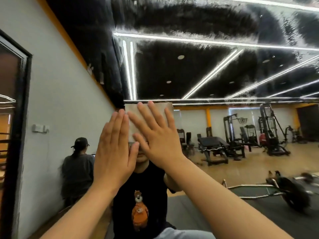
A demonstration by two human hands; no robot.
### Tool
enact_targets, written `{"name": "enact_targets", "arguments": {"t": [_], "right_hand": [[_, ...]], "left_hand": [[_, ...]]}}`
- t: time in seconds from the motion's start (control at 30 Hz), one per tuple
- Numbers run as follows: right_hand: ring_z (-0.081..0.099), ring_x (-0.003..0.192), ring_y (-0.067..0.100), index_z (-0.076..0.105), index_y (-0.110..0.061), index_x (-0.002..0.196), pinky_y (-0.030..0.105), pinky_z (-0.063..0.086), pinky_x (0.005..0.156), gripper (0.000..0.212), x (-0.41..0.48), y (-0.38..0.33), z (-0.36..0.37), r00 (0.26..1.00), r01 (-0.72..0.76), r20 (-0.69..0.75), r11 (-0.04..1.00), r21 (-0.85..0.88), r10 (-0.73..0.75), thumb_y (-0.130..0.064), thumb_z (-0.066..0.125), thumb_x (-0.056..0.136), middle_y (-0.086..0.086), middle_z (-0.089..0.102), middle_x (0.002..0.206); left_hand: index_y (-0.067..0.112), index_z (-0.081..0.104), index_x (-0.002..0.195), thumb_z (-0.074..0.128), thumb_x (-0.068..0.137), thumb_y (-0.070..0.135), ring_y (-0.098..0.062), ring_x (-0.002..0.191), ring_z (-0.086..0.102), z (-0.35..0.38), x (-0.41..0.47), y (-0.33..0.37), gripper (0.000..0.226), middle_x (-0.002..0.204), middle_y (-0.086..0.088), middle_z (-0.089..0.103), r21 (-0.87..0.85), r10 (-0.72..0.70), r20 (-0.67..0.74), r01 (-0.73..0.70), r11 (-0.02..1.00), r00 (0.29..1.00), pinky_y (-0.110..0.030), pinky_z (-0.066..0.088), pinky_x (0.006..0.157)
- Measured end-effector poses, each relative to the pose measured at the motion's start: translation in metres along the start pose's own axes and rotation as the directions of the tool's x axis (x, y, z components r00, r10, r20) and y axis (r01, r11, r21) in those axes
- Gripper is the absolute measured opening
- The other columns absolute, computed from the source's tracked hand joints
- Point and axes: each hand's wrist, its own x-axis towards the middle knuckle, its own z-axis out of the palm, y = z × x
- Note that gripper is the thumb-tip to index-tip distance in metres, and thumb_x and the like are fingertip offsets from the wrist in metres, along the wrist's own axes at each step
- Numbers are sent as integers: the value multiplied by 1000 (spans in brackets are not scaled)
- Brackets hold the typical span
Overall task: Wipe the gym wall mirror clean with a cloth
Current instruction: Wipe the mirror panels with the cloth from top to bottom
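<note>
Pressing flat with spread, straight fingers, the right hand (158, 135) pins the folded cloth (163, 105) beneath it to the mirror (207, 69), while the left hand (112, 149), fingers straight and together, touches the cloth's left edge.

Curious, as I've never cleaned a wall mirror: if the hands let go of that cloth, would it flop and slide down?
Probably floppy: the cloth looks thin and folded flat, pressed to the mirror by the right hand. Likely light, so it would drop. Streaks on the glass suggest it slides easily.
</note>
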Motion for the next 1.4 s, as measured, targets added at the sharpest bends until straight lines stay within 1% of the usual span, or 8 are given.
{"name": "enact_targets", "arguments": {"t": [0.1, 0.2, 0.43, 0.63, 0.97, 1.13, 1.27, 1.4], "right_hand": [[13, 153, 22, 35, -27, 153, 55, 13, 120, 55, -4, 21, -6, 997, 67, 36, 997, 43, -69, -43, 30, 101, 1, 25, 163], [11, 153, 20, 31, -28, 155, 54, 10, 121, 55, -11, 51, -14, 998, 23, 55, 1000, 16, -24, -44, 28, 102, 1, 22, 164], [-13, 151, 12, 3, -39, 156, 47, -8, 122, 55, -28, 169, -49, 946, -292, 131, 955, -55, 297, -49, 17, 104, -6, -3, 167], [-8, 153, 16, 0, -39, 156, 46, -8, 122, 55, -37, 222, -65, 860, -505, 64, 862, -39, 507, -47, 16, 104, -4, -2, 167], [-3, 153, 16, 3, -40, 156, 51, 1, 123, 55, -103, 194, -56, 804, -595, 24, 804, -1, 595, -48, 14, 103, -2, 5, 167], [-8, 153, 13, -4, -45, 155, 49, -4, 123, 57, -189, 172, -53, 820, -566, 99, 824, -2, 563, -47, 18, 103, -13, -9, 165], [-6, 154, 17, -3, -39, 157, 46, -2, 123, 59, -245, 148, -49, 822, -557, 125, 830, -33, 556, -42, 21, 103, -9, -10, 166], [-5, 154, 19, -4, -39, 157, 49, -1, 123, 59, -254, 141, -47, 800, -582, 150, 812, -44, 581, -43, 20, 103, -4, -6, 167]], "left_hand": [[3, 19, 155, 31, 98, 36, -26, 151, 16, 2, 1, 0, 66, 163, -16, 20, 85, 190, 40, -193, 978, 981, -40, 8, 124], [2, 27, 152, 34, 97, 33, -27, 149, 21, 3, 1, 3, 64, 160, -16, 26, 137, 315, 52, -319, 938, 948, -42, 12, 122], [3, 32, 152, 35, 98, 36, -27, 148, 25, 5, 2, 2, 63, 160, -14, 29, 129, 309, 67, -315, 940, 949, -43, 16, 122], [2, 35, 151, 36, 97, 38, -28, 148, 26, 8, 2, 0, 65, 160, -13, 30, 133, 288, 83, -297, 945, 954, -44, 19, 121], [2, 39, 149, 37, 97, 39, -28, 146, 29, 6, 2, 0, 64, 157, -15, 35, 99, 283, 103, -293, 951, 953, -44, 20, 120], [1, 27, 153, 33, 97, 38, -30, 150, 22, -7, -11, 13, 68, 161, -17, 24, 109, 304, 143, -320, 941, 942, -46, 17, 121], [0, 29, 152, 33, 96, 38, -30, 150, 23, -6, -60, 23, 68, 162, -16, 23, 62, 312, 200, -330, 942, 929, -49, 23, 118], [-1, 27, 153, 32, 96, 40, -30, 151, 19, 1, -88, 16, 70, 164, -16, 17, 94, 271, 266, -304, 948, 925, -46, 15, 122]]}}
